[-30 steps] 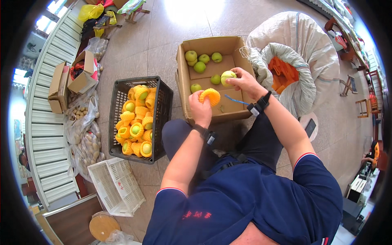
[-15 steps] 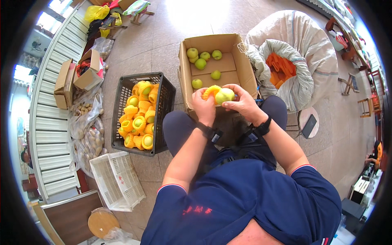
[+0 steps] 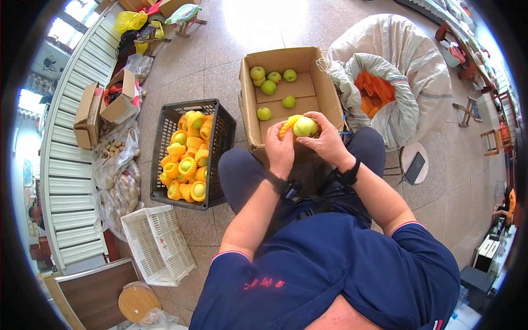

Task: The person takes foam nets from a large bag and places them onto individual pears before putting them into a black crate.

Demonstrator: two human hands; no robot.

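Note:
My left hand (image 3: 279, 149) is closed on a yellow foam net sleeve (image 3: 288, 126), whose mouth meets the side of a green apple (image 3: 305, 127). Fingers and thumb of my right hand (image 3: 330, 144) grip that apple from the right. Both hands are over the near edge of a cardboard box (image 3: 335, 99). Inside the box lie several loose green apples (image 3: 268, 87). To the left stands a black plastic crate (image 3: 218, 124) filled with apples in yellow foam sleeves (image 3: 187, 166).
A white woven sack (image 3: 404, 118) holding orange foam sleeves (image 3: 375, 93) stands right of the box. A round stool (image 3: 422, 157) with a dark flat device is near my right knee. An upturned-looking white crate (image 3: 158, 245) and bagged potatoes (image 3: 122, 190) are at left.
Both hands have shifted slightly, and the apple has turned a little against the sleeve's mouth. The boxes, crates and sack stay where they were.

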